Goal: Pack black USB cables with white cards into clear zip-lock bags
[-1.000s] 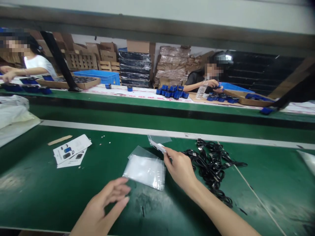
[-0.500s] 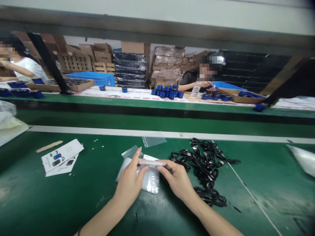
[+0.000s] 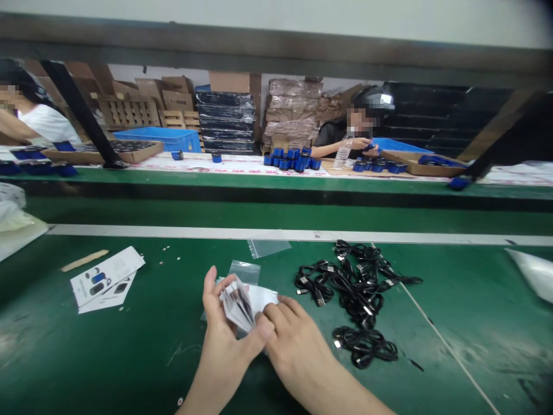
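My left hand (image 3: pixel 228 328) is closed around a small folded white leaflet (image 3: pixel 238 305), whose pages are fanned open. Bent over the leaflet's right side, my right hand (image 3: pixel 289 340) grips its white sheet with curled fingers. Clear plastic bags (image 3: pixel 245 272) lie beneath and just behind my hands, partly hidden by them. To the right is a pile of coiled black cables (image 3: pixel 358 288). On the left, two printed leaflets (image 3: pixel 106 278) overlap on the green table (image 3: pixel 164 346).
A wooden stick (image 3: pixel 85 260) lies behind the printed leaflets. Another flat clear bag (image 3: pixel 268 248) is near the white strip. Across the bench, two people sit by blue cylindrical items (image 3: pixel 291 159). An overhead shelf (image 3: pixel 276 40) spans the view.
The leaflet was held nearly flat and edge-on between both hands. Now it is tilted with its pages spread, and my right hand has moved over it, closer to my left.
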Action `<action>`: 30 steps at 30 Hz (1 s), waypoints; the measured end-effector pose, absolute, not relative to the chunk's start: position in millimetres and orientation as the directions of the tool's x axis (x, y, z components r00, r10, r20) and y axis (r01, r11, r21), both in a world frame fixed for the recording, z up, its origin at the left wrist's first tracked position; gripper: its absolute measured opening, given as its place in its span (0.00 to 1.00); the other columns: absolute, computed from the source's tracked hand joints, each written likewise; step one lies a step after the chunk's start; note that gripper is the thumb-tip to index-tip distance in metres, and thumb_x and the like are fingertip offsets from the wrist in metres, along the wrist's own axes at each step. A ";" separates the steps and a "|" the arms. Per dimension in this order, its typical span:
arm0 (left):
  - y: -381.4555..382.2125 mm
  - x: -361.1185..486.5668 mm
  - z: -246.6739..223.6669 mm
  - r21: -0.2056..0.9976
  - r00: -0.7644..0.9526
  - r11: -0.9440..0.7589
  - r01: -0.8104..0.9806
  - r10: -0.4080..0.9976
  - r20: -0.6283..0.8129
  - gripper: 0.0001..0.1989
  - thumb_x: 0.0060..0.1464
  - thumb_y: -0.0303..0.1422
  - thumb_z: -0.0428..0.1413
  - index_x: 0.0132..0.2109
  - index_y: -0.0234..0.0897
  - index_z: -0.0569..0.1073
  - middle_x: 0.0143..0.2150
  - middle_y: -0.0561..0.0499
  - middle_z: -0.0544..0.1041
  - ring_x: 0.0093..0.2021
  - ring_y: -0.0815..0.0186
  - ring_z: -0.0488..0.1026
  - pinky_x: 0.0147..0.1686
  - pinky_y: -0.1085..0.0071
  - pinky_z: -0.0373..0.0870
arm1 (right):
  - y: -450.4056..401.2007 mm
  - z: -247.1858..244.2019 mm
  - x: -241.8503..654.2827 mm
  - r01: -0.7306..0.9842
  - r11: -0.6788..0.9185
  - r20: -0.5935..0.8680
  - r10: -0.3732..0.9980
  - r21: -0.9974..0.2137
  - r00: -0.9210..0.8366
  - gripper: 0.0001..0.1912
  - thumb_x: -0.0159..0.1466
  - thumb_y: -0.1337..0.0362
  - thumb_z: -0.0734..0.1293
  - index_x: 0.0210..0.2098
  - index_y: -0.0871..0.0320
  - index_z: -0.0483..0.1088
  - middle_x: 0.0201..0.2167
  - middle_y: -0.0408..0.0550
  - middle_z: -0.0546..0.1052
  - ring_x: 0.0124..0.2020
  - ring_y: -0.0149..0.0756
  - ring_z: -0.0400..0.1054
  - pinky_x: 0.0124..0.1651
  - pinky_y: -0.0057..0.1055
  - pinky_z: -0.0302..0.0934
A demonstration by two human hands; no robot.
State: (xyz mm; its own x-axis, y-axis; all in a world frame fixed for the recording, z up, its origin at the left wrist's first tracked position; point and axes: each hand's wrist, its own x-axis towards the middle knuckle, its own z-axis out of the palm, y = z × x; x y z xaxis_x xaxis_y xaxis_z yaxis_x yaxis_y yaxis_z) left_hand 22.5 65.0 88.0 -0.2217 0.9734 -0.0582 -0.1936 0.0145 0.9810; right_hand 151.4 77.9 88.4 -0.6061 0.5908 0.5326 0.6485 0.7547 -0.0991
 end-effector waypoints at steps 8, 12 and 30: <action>54.4 12.3 100.4 0.759 -0.066 0.264 -0.595 0.925 -0.374 0.34 0.49 0.43 0.62 0.61 0.55 0.57 0.51 0.52 0.77 0.51 0.59 0.74 0.46 0.68 0.71 | 62.4 90.0 154.8 0.415 0.778 0.536 0.627 -0.472 -0.565 0.16 0.61 0.74 0.60 0.47 0.58 0.67 0.40 0.52 0.75 0.40 0.40 0.68 0.42 0.34 0.64; 48.9 13.7 90.5 0.617 0.028 0.339 -0.711 0.890 -0.456 0.19 0.49 0.39 0.62 0.46 0.46 0.65 0.52 0.48 0.77 0.49 0.57 0.76 0.47 0.62 0.72 | 59.7 85.3 155.1 0.354 0.784 0.600 0.619 -0.510 -0.506 0.17 0.60 0.72 0.61 0.49 0.57 0.66 0.42 0.52 0.75 0.41 0.40 0.69 0.43 0.35 0.63; 31.9 4.3 58.8 0.808 0.485 0.418 -0.415 0.853 -0.192 0.41 0.37 0.58 0.61 0.56 0.42 0.68 0.51 0.42 0.75 0.52 0.49 0.72 0.50 0.55 0.67 | 51.0 95.4 171.6 0.261 0.537 0.310 0.748 -0.802 -0.586 0.01 0.62 0.66 0.69 0.33 0.54 0.75 0.34 0.46 0.77 0.41 0.36 0.72 0.46 0.32 0.63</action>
State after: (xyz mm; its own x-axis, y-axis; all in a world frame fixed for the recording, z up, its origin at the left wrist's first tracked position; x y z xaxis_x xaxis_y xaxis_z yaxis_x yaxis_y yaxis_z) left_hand 4.3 31.9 58.8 0.4851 0.8532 -0.1916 -0.4150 0.4175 0.8084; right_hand 171.6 51.0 95.4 -0.5861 0.7485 0.3103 0.2608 0.5369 -0.8023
